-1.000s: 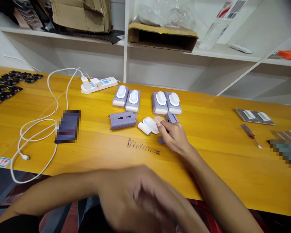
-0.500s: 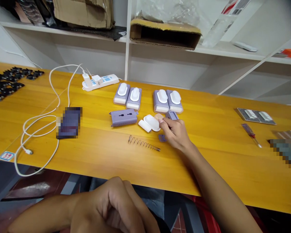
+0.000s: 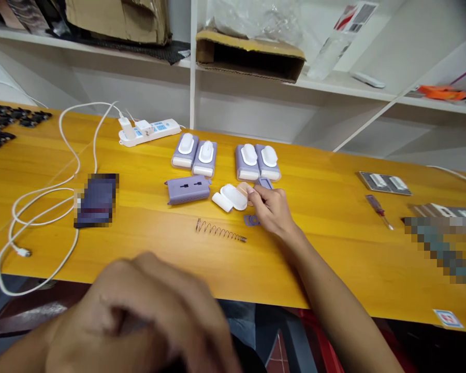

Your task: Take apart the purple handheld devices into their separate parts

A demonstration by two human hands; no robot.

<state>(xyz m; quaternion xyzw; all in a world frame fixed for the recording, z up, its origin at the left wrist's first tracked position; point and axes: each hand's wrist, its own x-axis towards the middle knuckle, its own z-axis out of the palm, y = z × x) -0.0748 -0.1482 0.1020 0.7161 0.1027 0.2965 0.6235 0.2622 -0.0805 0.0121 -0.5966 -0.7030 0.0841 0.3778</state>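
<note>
Your right hand (image 3: pixel 271 210) pinches a small beige plastic piece (image 3: pixel 243 188) beside the white oval cap (image 3: pixel 233 197), mid-bench on the yellow wooden bench (image 3: pixel 334 248). Your left hand (image 3: pixel 140 316), blurred near the front edge, looks loosely curled and empty; grip unclear. Looks like pick-up; next, lift it clear of the cap.

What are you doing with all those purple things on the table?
A person sits at a yellow table. Their right hand reaches out to some small loose parts: a white cap, a tan piece and a purple piece. Their left hand is up close to the camera, blurred, not touching anything on the table. A spring lies nearby, with a purple box beside the parts and four purple-and-white units lined up behind.
</note>
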